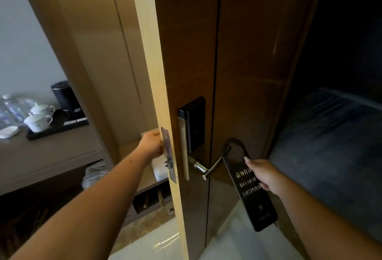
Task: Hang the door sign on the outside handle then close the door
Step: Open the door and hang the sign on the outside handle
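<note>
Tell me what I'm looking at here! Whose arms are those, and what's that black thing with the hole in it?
The picture comes from a camera worn on a person's head, so you see their own two arms reaching forward. The left hand holds the edge of an open door, on its inner side. The right hand holds a black sign that reads DO NOT DISTURB. The hole at the sign's top is right at the metal handle; whether it hangs there yet I cannot tell. Above the handle is a black lock. Far left, a counter carries a tray with white cups, a dark kettle and water bottles.
</note>
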{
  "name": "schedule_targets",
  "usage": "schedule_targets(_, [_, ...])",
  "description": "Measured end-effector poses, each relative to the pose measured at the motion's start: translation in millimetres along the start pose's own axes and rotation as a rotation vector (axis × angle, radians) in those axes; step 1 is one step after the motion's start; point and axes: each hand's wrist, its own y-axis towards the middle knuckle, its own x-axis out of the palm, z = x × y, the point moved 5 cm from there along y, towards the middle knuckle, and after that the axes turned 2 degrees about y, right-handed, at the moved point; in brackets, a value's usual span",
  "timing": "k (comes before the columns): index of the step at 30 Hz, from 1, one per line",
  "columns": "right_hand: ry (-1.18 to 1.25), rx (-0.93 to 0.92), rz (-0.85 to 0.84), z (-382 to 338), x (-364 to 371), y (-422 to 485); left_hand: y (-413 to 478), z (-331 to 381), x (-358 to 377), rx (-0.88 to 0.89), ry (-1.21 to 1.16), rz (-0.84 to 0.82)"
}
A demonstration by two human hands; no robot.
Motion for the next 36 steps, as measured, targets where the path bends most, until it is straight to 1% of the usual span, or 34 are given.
schedule_targets(1, [-0.030,0.013,-0.008,-2,3,5,1,-4,-3,-0.052,-0.095,0.025])
schedule_targets(4, [-0.106,0.054,-0.047,-10,16,22,5,-14,-14,-0.141,-0.189,0.087])
schedule_targets(8, [-0.170,0.083,-0.120,-25,44,42,8,-15,-27,-0.154,-0.302,0.123])
schedule_targets(11, [-0.129,0.064,-0.185,-30,67,54,11,-15,-33,-0.141,-0.266,0.137])
schedule_targets(14, [-0.070,0.033,-0.248,-31,89,61,14,-12,-36,-0.124,-0.204,0.118])
schedule_targets(19, [0.008,0.034,-0.300,-33,115,65,29,-15,-41,-0.094,-0.131,0.129])
schedule_targets(22, [0.018,-0.028,-0.336,-34,131,64,33,-15,-43,-0.083,-0.126,0.132])
schedule_targets(28, [0.170,-0.092,-0.498,-16,179,43,36,-19,-48,-0.074,-0.071,0.115])
schedule_targets(30, [0.218,-0.101,-0.487,-12,187,39,37,-20,-50,-0.063,-0.054,0.106])
schedule_targets(34, [0.290,-0.125,-0.429,-8,193,37,37,-27,-54,-0.095,-0.030,0.120])
schedule_targets(36, [0.304,-0.148,-0.376,-9,193,37,39,-29,-56,-0.107,-0.035,0.109])
